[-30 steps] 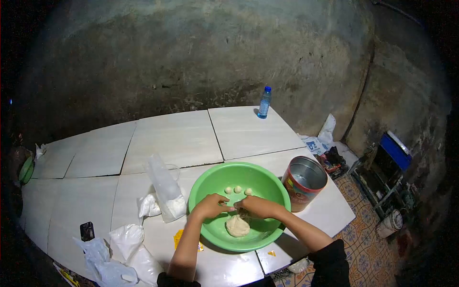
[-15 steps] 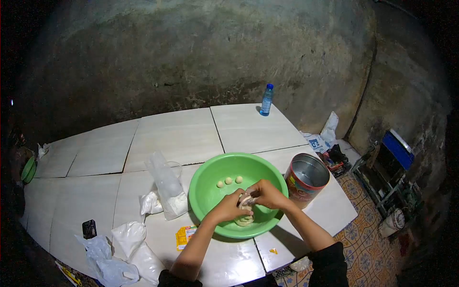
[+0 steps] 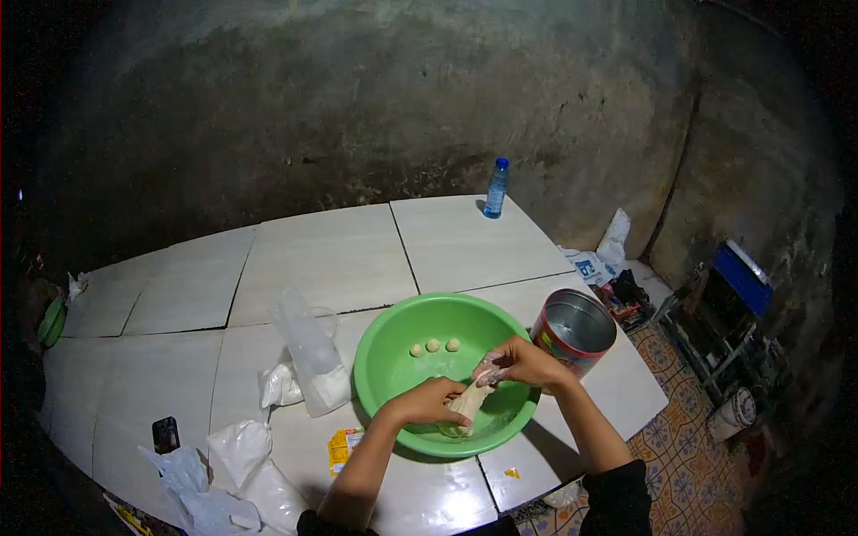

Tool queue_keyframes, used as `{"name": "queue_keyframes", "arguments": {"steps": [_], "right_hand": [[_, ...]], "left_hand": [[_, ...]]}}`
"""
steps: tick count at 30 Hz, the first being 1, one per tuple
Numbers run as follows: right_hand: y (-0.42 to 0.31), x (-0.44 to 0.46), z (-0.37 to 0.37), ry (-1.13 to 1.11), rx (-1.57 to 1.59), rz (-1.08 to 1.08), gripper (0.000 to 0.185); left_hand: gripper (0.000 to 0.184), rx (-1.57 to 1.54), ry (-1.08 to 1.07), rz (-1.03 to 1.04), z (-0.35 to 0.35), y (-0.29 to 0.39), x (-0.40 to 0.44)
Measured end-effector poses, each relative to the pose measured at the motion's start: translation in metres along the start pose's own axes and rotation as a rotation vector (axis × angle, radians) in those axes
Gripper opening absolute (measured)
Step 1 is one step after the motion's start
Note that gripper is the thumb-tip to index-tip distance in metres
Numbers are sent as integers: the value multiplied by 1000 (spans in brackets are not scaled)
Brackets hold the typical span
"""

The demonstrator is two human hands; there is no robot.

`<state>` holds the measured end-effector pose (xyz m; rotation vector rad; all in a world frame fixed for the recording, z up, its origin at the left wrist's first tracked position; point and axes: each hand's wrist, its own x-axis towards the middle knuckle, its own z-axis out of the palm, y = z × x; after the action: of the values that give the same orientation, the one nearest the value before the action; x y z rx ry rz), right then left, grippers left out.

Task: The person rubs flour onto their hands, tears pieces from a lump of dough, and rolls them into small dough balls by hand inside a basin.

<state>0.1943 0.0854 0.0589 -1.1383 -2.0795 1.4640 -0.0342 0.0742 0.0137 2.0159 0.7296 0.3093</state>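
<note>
Apart from each other since half a second ago, the right hand (image 3: pixel 520 363) has shifted away from the left hand (image 3: pixel 431 401), and the dough (image 3: pixel 469 404) now stretches between them inside the green basin (image 3: pixel 386 359). Right fingers pinch its upper end toward the basin's right side; left fingers grasp its lower part. Three small balls (image 3: pixel 433 345) rest in the basin beyond the hands. Just right of the basin, a tin (image 3: pixel 575 332) stands on the counter (image 3: pixel 322 259).

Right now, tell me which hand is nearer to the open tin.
Right: the right hand is over the green basin, just left of the tin; the left hand is farther left, at the lower end of the dough.
</note>
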Motion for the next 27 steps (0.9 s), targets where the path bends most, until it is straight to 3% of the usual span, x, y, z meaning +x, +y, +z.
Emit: {"name": "queue_keyframes", "arguments": {"steps": [1,3,4,5,7,8,11,12,13,15,16,17,19,21,23,24,27], "right_hand": [[-2,-4,-1,-2,4,5,30],[-6,-9,-4,-143,-136,-186,40],[-9,-12,-7,-187,-446,-269,58],[-9,-12,-4,-188,-448,-269,58],[-4,-13,7,43,-632,-359,70],[-5,-13,11,-14,-602,-384,78],[5,-10,24,-116,-465,-299,73],[3,-12,35,-3,-439,-305,58],[6,-11,40,-4,-437,-304,58],[10,-8,46,204,-650,-263,38],[2,-10,50,304,-584,-303,20],[4,-10,49,307,-585,-304,20],[12,-9,47,307,-415,-331,22],[21,-8,44,306,-360,-320,20],[21,-10,42,261,20,-190,18],[18,-11,39,197,63,-145,18],[13,-14,43,254,198,-199,20]], "left_hand": [[48,112,-6,-55,-1,7,-1],[48,87,63,-22,2,4,-2],[47,89,57,-24,2,3,-1],[45,91,53,-24,1,3,0],[44,123,44,-14,1,7,-1],[42,155,32,-3,3,8,-2],[40,140,111,60,7,-10,2],[37,163,78,-11,5,-6,2],[37,161,77,-13,5,-7,2],[37,66,58,-74,5,-10,2],[41,104,-12,-49,5,-20,3],[41,107,-12,-48,8,-24,1],[49,691,143,47,13,-27,-3],[56,634,143,8,11,-23,0],[63,84,-83,-42,2,-13,3],[62,17,21,3,3,2,-4],[57,16,-79,-135,-3,6,-1]]}}
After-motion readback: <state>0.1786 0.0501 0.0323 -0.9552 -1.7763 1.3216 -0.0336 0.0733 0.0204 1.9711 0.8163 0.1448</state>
